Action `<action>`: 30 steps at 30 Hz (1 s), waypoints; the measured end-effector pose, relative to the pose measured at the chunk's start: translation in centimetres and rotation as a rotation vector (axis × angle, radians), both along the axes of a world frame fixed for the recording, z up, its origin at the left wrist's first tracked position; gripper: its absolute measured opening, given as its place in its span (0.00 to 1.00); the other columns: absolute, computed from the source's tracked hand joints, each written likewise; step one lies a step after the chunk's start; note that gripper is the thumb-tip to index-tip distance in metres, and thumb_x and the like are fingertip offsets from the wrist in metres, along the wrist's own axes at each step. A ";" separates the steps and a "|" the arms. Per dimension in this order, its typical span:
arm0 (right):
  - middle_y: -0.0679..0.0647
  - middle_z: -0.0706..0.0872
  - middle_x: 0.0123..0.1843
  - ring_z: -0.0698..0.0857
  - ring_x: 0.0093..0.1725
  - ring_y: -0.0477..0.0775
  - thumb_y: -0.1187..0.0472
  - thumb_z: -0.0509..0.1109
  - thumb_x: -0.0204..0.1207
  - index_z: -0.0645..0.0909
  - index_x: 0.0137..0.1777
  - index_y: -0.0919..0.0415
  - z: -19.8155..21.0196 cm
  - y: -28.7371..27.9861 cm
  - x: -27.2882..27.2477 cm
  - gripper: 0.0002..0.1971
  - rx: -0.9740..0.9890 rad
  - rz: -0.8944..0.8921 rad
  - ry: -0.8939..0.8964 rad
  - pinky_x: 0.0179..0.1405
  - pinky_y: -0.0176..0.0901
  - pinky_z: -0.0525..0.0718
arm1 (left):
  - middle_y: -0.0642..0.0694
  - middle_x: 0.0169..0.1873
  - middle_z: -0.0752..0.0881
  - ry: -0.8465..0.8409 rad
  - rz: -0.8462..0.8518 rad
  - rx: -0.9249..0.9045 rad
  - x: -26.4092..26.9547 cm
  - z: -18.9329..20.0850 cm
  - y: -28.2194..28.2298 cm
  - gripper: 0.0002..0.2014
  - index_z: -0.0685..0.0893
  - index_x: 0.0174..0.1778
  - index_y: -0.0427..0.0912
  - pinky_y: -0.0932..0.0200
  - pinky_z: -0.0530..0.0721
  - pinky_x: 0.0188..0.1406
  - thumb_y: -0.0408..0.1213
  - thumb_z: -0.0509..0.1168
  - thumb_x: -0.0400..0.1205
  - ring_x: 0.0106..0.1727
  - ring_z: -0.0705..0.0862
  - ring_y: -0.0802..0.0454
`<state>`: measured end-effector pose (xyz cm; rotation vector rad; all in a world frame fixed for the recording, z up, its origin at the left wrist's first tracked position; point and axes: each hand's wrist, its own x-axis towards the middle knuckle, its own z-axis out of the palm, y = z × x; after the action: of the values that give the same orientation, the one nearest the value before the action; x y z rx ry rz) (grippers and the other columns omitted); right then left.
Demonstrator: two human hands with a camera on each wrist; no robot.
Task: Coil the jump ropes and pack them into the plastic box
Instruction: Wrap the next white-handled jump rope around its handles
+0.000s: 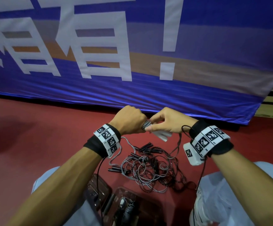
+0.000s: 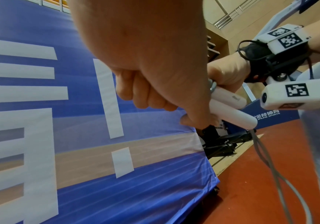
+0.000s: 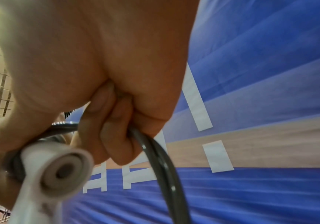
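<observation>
A person crouched on a red floor holds a jump rope up in front of a blue banner printed with large white characters. The left hand is curled into a fist round a tight grey bundle of wound cord, the coils showing just at the edge of the fist in the head view. The right hand touches it from the other side, thumb and fingertips pinching the bundle, its lower fingers curled round the rope's two white handles, which lie side by side and stick out below the palm. In the right wrist view, dark cord runs out from between the curled fingers and hangs down in a loop. From the handles, grey cord trails down toward the floor.

Below the hands, nearer the person than the banner, lies a tangled heap of more ropes, grey and dark cords looped over one another, with several slim black handles poking out on the side toward the banner and another pair at the heap's left edge. Nearer still, between the person's knees, stands a clear plastic box with dark contents too dim to make out; a clear lid-like piece lies just to its left. Both wrists wear black bands carrying white blocks with black-and-white square markers.
</observation>
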<state>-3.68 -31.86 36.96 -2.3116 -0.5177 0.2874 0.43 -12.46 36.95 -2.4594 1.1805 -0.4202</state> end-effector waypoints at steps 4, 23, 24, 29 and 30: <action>0.42 0.95 0.48 0.92 0.54 0.49 0.40 0.78 0.75 0.94 0.55 0.48 -0.7 -0.2 -0.1 0.17 -0.022 0.039 0.052 0.63 0.58 0.86 | 0.45 0.34 0.87 0.004 -0.042 0.012 -0.4 -1.0 -0.4 0.19 0.73 0.34 0.48 0.54 0.69 0.32 0.58 0.63 0.82 0.37 0.86 0.40; 0.60 0.76 0.31 0.69 0.32 0.57 0.21 0.75 0.60 0.89 0.40 0.66 0.5 -0.2 -0.5 0.42 0.023 -0.012 0.065 0.35 0.50 0.67 | 0.50 0.16 0.77 -0.040 -0.360 -0.288 0.6 -1.4 0.5 0.10 0.82 0.31 0.44 0.62 0.60 0.20 0.43 0.66 0.77 0.14 0.72 0.44; 0.60 0.74 0.29 0.68 0.31 0.56 0.21 0.74 0.61 0.88 0.39 0.69 0.5 -0.2 -0.5 0.43 0.045 -0.020 0.055 0.33 0.48 0.66 | 0.50 0.16 0.76 -0.028 -0.355 -0.309 0.6 -1.3 0.6 0.11 0.82 0.31 0.44 0.62 0.60 0.20 0.43 0.64 0.77 0.14 0.72 0.43; 0.47 0.72 0.21 0.64 0.22 0.46 0.28 0.69 0.67 0.85 0.35 0.70 1.0 0.0 -0.8 0.38 0.116 -0.024 0.091 0.23 0.34 0.62 | 0.50 0.16 0.76 0.030 -0.282 -0.394 0.3 -0.8 0.8 0.11 0.78 0.28 0.45 0.62 0.58 0.22 0.42 0.58 0.74 0.15 0.70 0.42; 0.48 0.80 0.24 0.69 0.22 0.45 0.28 0.68 0.68 0.89 0.37 0.66 1.1 0.1 -0.9 0.35 0.130 -0.014 0.128 0.24 0.34 0.65 | 0.50 0.17 0.76 0.044 -0.270 -0.403 0.2 -0.8 0.9 0.10 0.78 0.28 0.45 0.61 0.58 0.22 0.42 0.57 0.73 0.15 0.70 0.43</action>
<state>-4.59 -31.81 38.04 -2.1542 -0.4421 0.3812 0.63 -11.58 36.16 -2.6539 1.5873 -0.7481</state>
